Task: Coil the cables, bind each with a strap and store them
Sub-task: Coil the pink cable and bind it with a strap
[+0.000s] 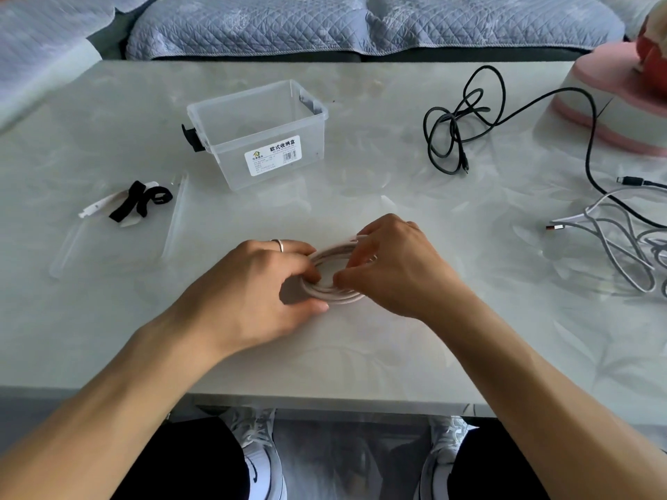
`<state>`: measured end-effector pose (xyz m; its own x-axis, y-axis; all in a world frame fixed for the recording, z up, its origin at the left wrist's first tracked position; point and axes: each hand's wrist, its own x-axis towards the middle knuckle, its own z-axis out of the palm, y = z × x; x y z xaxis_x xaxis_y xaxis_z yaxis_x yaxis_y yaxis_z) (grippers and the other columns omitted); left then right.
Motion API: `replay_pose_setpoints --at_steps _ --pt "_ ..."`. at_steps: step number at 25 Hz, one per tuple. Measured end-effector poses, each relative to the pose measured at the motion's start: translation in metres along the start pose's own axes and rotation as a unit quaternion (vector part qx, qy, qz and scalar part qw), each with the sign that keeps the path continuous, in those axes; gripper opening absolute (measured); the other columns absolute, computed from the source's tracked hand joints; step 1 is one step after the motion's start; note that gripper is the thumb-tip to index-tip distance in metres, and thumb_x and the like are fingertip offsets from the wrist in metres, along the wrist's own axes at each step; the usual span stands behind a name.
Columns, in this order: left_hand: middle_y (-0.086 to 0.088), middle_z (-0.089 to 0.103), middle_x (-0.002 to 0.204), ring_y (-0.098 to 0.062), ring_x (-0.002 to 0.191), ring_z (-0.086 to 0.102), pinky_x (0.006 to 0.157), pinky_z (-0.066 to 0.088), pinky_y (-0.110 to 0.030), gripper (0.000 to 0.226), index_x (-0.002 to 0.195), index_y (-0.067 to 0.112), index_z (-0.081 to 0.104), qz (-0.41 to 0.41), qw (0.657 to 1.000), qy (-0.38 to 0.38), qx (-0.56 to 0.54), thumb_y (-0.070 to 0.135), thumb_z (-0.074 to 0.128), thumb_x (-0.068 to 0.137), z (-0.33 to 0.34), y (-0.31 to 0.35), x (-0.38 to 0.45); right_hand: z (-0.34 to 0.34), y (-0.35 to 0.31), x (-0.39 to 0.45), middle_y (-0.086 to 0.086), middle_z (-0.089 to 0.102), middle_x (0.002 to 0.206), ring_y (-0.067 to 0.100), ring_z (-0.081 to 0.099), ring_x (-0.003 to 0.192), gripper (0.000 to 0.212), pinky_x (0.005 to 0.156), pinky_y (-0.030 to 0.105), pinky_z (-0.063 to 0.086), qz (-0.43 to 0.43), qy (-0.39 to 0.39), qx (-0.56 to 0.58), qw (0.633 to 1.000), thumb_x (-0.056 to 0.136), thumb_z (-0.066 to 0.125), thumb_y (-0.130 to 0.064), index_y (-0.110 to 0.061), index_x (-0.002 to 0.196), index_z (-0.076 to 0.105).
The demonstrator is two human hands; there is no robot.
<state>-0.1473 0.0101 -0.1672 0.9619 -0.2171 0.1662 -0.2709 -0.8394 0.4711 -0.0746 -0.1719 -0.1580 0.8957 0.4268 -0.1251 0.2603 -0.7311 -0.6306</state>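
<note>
Both hands hold a pale coiled cable [330, 288] on the table [108, 319], just in front of the clear storage box [260, 135]. The left hand [252, 283] curls round its near-left side; the right hand [389, 268] pinches the far-right side, covering part of the loop. Black straps [140, 202] lie left. A black cable [458, 120] sprawls right; a grey cable [613, 243] runs off the edge.
</note>
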Motion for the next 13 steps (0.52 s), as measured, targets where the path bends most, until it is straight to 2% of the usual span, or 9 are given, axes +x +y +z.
replay_pose_setpoints --at_steps 3,7,9,11,13 --pt "0.009 0.070 0.097 -0.016 0.081 0.067 0.069 0.054 -0.036 0.025 0.086 0.017 0.073 0.035 0.999 0.008 0.014 0.040 0.066 0.080 0.001 -0.004 0.000 0.008 -0.002 0.004 -0.001 0.056 0.102 0.022 0.047 0.105 0.004 0.071 0.026 0.036 0.009 0.049 0.002 0.999 0.069 0.072 -0.023 -0.027 0.069 0.070" --pt "0.003 0.067 0.099 -0.020 0.070 0.064 0.059 0.054 -0.036 0.024 0.081 0.015 0.072 0.079 0.995 0.024 0.055 0.035 0.058 0.085 0.004 -0.006 0.001 0.007 -0.001 0.007 0.002 0.057 0.102 0.024 0.049 0.105 0.010 0.070 0.027 0.038 0.008 0.036 0.005 0.999 0.069 0.071 -0.021 -0.031 0.067 0.069" --pt "0.003 0.065 0.099 -0.019 0.070 0.063 0.060 0.052 -0.035 0.023 0.083 0.014 0.072 0.083 0.995 0.031 0.049 0.032 0.058 0.086 0.005 -0.008 0.002 0.006 0.002 0.007 0.002 0.056 0.109 0.023 0.047 0.111 0.006 0.079 0.030 0.041 -0.016 0.013 0.001 1.000 0.076 0.071 -0.027 -0.030 0.071 0.071" --pt "0.003 0.066 0.098 -0.018 0.077 0.064 0.065 0.051 -0.035 0.022 0.087 0.013 0.074 0.079 0.997 0.023 0.009 0.030 0.060 0.087 0.003 -0.011 0.005 0.000 0.009 0.002 0.000 0.053 0.123 0.020 0.041 0.118 0.016 0.095 0.030 0.036 -0.070 -0.029 -0.009 0.997 0.089 0.062 -0.037 -0.028 0.085 0.075" --pt "0.001 0.067 0.094 -0.019 0.080 0.065 0.068 0.050 -0.036 0.025 0.088 0.012 0.076 0.073 0.997 0.017 -0.019 0.031 0.060 0.086 0.000 -0.015 0.008 -0.009 0.017 -0.003 -0.004 0.051 0.130 0.016 0.039 0.120 0.024 0.098 0.026 0.032 -0.125 -0.071 -0.014 0.990 0.093 0.056 -0.046 -0.031 0.095 0.075"
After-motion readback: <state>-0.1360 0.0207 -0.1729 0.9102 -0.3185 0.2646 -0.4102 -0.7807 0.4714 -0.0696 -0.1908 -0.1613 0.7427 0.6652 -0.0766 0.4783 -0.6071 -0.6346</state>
